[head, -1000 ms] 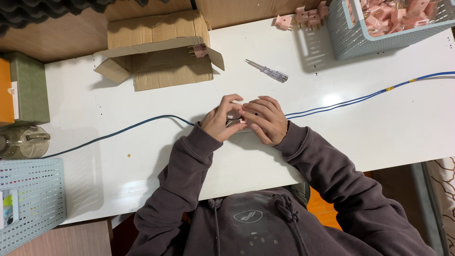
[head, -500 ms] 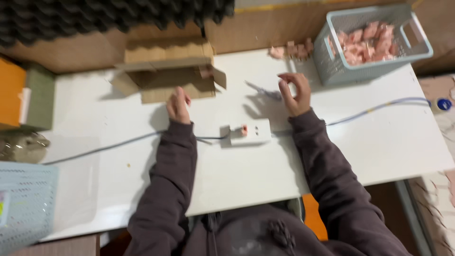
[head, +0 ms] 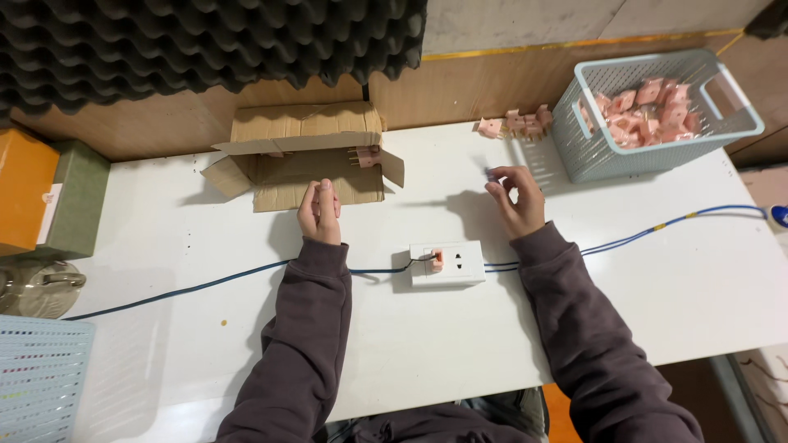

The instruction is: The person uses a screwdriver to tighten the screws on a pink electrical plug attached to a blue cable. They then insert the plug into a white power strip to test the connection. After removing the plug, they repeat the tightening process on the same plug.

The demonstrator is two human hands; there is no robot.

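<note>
My left hand (head: 320, 212) lies flat with its fingers extended, the tips on the front flap of an open cardboard box (head: 304, 131). Nothing shows in it. My right hand (head: 517, 201) hovers over the white table (head: 624, 303) with curled fingers, and a small bluish end of a screwdriver (head: 490, 173) sticks out at the fingertips. Between my forearms lies a white socket block (head: 455, 264) with a pink plug (head: 437, 260) pushed into it. A blue cable (head: 189, 287) runs from the block to both sides.
A pale blue basket (head: 730, 102) of pink plugs stands at the back right, with several loose pink plugs (head: 517, 125) beside it. Orange (head: 23, 189) and green boxes (head: 80, 201), a metal lid (head: 33, 287) and another blue basket (head: 37, 377) sit at left.
Both hands left the socket block, which now lies bare on the table. My left hand went to the cardboard box. My right hand reached the screwdriver and curled around it.
</note>
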